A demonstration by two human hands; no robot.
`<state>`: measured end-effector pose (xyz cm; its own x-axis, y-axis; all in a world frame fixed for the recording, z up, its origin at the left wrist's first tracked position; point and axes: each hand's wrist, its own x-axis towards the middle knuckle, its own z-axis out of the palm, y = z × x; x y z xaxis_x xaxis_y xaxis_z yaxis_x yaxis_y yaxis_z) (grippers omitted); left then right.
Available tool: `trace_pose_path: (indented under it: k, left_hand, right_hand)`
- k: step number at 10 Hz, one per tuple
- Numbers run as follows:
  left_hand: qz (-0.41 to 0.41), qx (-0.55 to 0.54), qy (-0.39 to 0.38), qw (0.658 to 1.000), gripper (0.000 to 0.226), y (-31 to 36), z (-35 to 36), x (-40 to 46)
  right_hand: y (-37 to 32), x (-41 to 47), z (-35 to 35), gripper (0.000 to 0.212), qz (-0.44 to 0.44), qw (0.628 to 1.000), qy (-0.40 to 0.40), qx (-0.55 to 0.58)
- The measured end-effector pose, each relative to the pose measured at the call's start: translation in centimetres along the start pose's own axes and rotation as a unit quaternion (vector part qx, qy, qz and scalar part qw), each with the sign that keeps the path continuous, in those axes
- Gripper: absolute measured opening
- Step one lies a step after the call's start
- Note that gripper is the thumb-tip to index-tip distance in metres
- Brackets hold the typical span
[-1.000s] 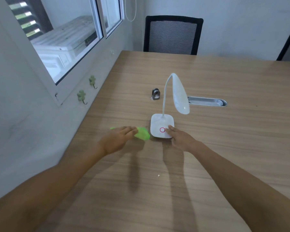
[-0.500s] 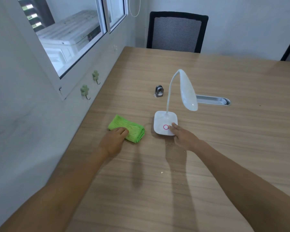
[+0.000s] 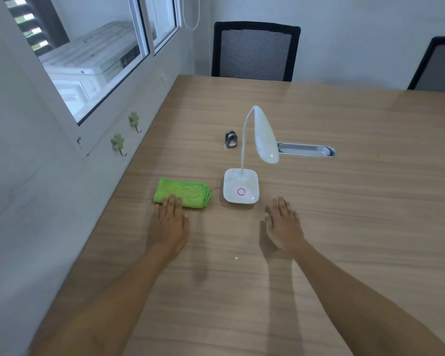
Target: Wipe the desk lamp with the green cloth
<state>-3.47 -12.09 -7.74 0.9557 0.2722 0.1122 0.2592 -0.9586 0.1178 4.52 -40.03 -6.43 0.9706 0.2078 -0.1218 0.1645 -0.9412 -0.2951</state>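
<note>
A white desk lamp (image 3: 242, 186) stands upright on the wooden table (image 3: 344, 214), with a square base bearing a pink ring, a thin neck and a drooping head. A folded green cloth (image 3: 184, 192) lies flat to its left. My left hand (image 3: 168, 224) is flat and open, palm down, its fingertips overlapping the cloth's near edge. My right hand (image 3: 283, 224) is open, palm down, just right of and nearer than the lamp base, apart from it. Neither hand holds anything.
A small metal clip-like object (image 3: 231, 140) sits behind the lamp. A grey cable slot (image 3: 306, 149) is set into the table to the right. Two black chairs (image 3: 254, 51) stand at the far edge. The wall with hooks (image 3: 118, 143) and window borders the left side.
My left hand let go of the cloth and laid it flat, then drew back to its near edge. My right hand came off the lamp base and moved back to the right.
</note>
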Motion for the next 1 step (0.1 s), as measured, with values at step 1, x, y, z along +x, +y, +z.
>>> trace_pose_path:
  k: [1]
  left_hand:
    - [-0.071, -0.041, -0.004, 0.997, 0.071, 1.20, 0.61, -1.75]
  right_hand:
    - [1.69, -2.13, 1.16, 0.060, 0.048, 0.999, 0.001, -0.019]
